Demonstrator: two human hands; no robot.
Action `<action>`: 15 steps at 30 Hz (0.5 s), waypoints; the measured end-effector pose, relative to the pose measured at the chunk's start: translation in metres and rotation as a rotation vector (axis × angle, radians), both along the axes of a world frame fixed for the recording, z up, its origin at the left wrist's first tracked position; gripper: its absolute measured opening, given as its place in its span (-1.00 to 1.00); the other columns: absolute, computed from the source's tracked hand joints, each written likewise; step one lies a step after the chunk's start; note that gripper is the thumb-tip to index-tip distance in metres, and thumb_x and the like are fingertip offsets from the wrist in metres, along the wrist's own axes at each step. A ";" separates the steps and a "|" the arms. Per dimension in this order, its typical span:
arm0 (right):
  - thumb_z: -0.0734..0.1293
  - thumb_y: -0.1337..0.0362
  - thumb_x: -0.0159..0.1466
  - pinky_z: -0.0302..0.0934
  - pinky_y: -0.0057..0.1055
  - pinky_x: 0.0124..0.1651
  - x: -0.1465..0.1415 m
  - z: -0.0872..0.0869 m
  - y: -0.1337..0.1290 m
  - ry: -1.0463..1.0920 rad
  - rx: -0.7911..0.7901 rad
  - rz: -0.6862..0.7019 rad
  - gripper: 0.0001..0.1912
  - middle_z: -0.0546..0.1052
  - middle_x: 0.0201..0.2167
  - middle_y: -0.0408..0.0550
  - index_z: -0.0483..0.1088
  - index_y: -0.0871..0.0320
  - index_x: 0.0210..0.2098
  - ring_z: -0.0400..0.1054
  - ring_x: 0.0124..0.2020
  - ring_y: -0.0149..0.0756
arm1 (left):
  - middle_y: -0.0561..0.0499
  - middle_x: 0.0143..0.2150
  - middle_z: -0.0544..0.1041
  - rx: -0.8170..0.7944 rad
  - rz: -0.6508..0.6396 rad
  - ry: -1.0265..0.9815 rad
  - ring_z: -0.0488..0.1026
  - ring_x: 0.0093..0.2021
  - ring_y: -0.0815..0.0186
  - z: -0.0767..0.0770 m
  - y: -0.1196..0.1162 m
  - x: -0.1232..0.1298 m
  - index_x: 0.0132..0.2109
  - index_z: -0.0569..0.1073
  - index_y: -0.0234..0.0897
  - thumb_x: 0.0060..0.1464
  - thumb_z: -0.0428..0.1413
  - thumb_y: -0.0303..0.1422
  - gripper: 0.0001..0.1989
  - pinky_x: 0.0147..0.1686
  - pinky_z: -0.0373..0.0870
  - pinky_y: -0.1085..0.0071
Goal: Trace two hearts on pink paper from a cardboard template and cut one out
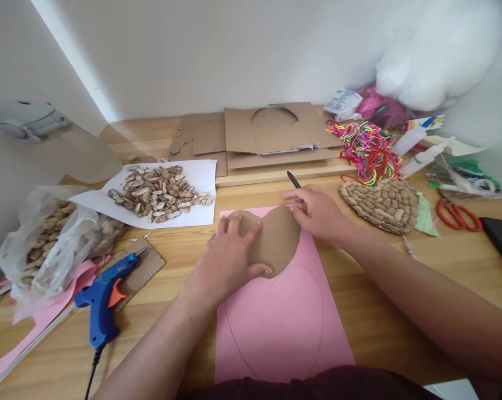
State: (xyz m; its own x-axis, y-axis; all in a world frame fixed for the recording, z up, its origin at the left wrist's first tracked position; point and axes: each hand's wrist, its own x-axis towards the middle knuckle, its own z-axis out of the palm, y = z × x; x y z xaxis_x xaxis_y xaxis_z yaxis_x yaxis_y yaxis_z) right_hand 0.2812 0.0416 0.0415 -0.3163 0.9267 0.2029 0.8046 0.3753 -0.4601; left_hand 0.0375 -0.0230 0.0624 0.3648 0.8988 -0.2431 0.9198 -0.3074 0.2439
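Note:
A brown cardboard heart [278,241] lies on the upper part of a pink paper sheet [271,328]. Below it a larger heart outline is drawn on the pink sheet. My left hand [232,255] is spread flat over the heart's left side, pressing on it with the fingers apart. At the heart's upper right edge, my right hand [317,211] is closed around a black pen [293,180], whose dark end sticks out above the fingers. The pen's writing tip is hidden by the hand.
Left are a blue glue gun [103,303], a bag of peanuts [46,239] and white paper [192,216] with peanut shells. Cardboard pieces [271,130] lie at the back. Right are a shell-covered heart [380,205], colourful cords [365,147] and red-handled scissors [459,214].

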 end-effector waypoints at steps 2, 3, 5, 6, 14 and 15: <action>0.28 0.37 0.25 0.34 -0.07 0.06 -0.005 0.000 0.011 -0.064 -0.010 0.019 -0.68 0.56 -0.15 0.14 0.55 0.20 -0.04 0.46 -0.08 -0.01 | -0.33 0.50 0.10 -0.005 0.004 0.006 -0.07 0.50 -0.39 0.001 0.000 0.001 0.46 0.21 -0.02 0.02 0.28 0.15 -0.05 0.20 0.36 -0.29; 0.29 0.37 0.25 0.33 -0.05 0.08 -0.007 -0.001 0.013 -0.090 -0.007 0.035 -0.70 0.57 -0.15 0.13 0.55 0.18 -0.06 0.45 -0.06 0.01 | -0.33 0.50 0.10 -0.007 0.003 0.008 -0.08 0.50 -0.39 0.001 0.001 0.001 0.46 0.21 -0.01 0.01 0.28 0.15 -0.05 0.20 0.36 -0.29; 0.30 0.35 0.27 0.31 -0.01 0.12 -0.010 -0.002 0.014 -0.132 0.013 0.050 -0.74 0.58 -0.16 0.13 0.54 0.17 -0.09 0.44 -0.03 0.05 | -0.33 0.49 0.10 -0.007 0.000 0.008 -0.08 0.50 -0.40 0.002 0.001 0.002 0.46 0.21 -0.01 0.00 0.29 0.16 -0.04 0.21 0.34 -0.30; 0.30 0.34 0.28 0.29 0.01 0.13 -0.010 -0.002 0.013 -0.146 0.020 0.051 -0.76 0.58 -0.16 0.13 0.54 0.17 -0.10 0.43 -0.02 0.07 | -0.34 0.49 0.11 -0.006 -0.001 0.010 -0.07 0.50 -0.41 0.002 0.001 0.003 0.46 0.22 -0.02 0.00 0.29 0.15 -0.04 0.21 0.34 -0.31; 0.34 0.33 0.30 0.27 -0.04 0.12 -0.007 0.000 0.011 -0.166 -0.007 0.043 -0.88 0.52 -0.19 0.12 0.51 0.16 -0.18 0.40 -0.04 0.03 | -0.32 0.50 0.11 0.003 0.000 0.041 -0.05 0.50 -0.36 0.004 0.001 0.004 0.44 0.24 -0.02 0.00 0.30 0.14 -0.06 0.21 0.38 -0.25; 0.34 0.34 0.30 0.27 -0.04 0.12 -0.007 0.001 0.012 -0.173 -0.010 0.042 -0.88 0.52 -0.19 0.12 0.51 0.16 -0.18 0.39 -0.04 0.03 | -0.31 0.50 0.10 0.002 0.000 0.050 -0.05 0.50 -0.34 0.004 0.001 0.005 0.45 0.24 -0.02 0.00 0.30 0.15 -0.06 0.21 0.38 -0.24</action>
State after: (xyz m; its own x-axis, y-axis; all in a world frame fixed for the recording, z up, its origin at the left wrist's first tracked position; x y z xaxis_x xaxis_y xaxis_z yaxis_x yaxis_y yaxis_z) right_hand 0.2737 0.0536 0.0424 -0.3839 0.9138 0.1326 0.8560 0.4060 -0.3199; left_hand 0.0421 -0.0221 0.0666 0.3520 0.8995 -0.2589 0.9309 -0.3076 0.1970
